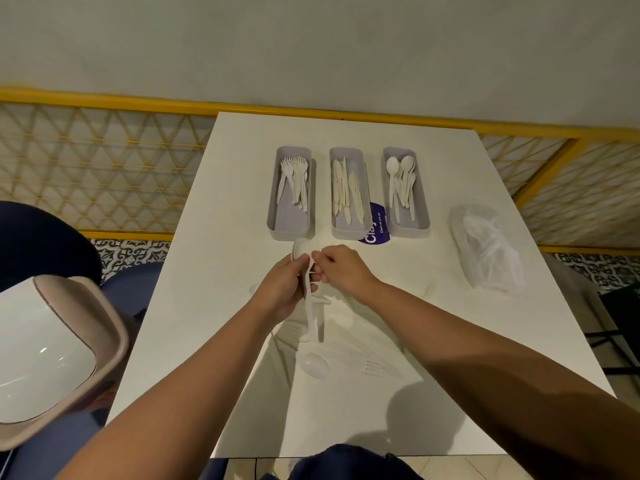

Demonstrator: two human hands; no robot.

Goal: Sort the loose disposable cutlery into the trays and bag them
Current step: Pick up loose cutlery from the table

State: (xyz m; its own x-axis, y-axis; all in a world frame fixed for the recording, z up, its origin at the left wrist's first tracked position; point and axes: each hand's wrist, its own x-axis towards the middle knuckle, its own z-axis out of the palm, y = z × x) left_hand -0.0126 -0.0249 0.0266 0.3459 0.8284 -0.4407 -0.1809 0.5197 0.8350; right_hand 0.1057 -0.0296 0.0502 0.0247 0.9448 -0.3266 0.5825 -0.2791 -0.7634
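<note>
trays: 3 | plastic bag: 1 | purple sticker: 1 | table: 1

Both hands meet over a white table: the left hand grips several spoons, the right hand pinches one; three trays behind.

table white | 3 trays grey | sticker purple | railing yellow, diamond lattice | floor tiles black-white patterned

The person's left hand and right hand were bare, both forearms uncovered along their visible length, with dark navy clothing at the lap.
</note>
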